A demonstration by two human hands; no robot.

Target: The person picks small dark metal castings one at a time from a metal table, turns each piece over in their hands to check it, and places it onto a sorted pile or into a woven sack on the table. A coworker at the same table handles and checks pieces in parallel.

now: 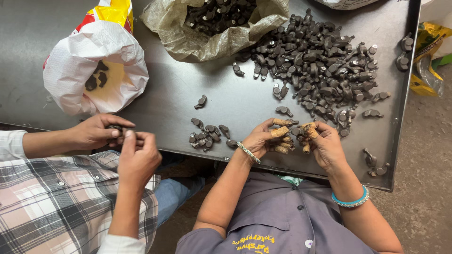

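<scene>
**Small Metal Parts Handled at Steel Table**

A dark metal part (296, 131) is pinched between the left hand (263, 138) and right hand (325, 143), both closed on it, at the near edge of the table (165, 89). A large heap (320, 66) lies beyond. A tan sack (212, 37) and a white, yellow-lined bag (94, 66) sit rearward. A co-worker's hands (117, 141) are seen leftward.

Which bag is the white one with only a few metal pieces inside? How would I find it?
Start at the grey metal table and look to its left end. There sits the white sack, its mouth rolled open, yellow and red at its top. Unlike the brown sack beside it, which is stuffed with dark parts, this one holds only a few.
</scene>
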